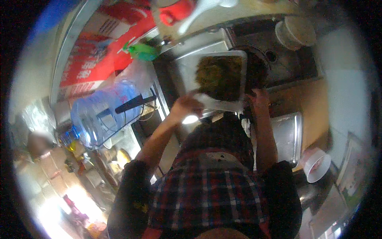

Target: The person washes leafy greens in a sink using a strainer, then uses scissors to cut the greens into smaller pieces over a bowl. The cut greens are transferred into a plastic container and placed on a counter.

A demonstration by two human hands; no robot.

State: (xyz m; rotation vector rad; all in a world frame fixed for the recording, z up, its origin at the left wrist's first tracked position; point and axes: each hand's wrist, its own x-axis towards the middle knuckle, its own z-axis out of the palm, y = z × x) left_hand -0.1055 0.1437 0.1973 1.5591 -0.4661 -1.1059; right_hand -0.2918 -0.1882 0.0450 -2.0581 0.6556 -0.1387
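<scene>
A white rectangular tray (244, 74) is before me, partly over a metal sink. Dark green-brown chopped food (219, 76), perhaps leafy vegetables, lies in it, heaped away from the left side. My left hand (188, 105) grips the near left corner of the tray. At the near right corner, the fingers of my right hand (259, 100) hold the rim; blur and shadow hide part of them. Just beyond the tray's right side sits a dark round vessel (262, 64), mostly in shadow.
Stacked pale tubs (295, 33) stand by the sink basin (286, 64). A metal tray (285, 140) and a white plastic tub (316, 165) are to my right. Leftward, a large blue water bottle (104, 110) lies on a rack near a green bottle (143, 51). Another person (49, 161) is farther left.
</scene>
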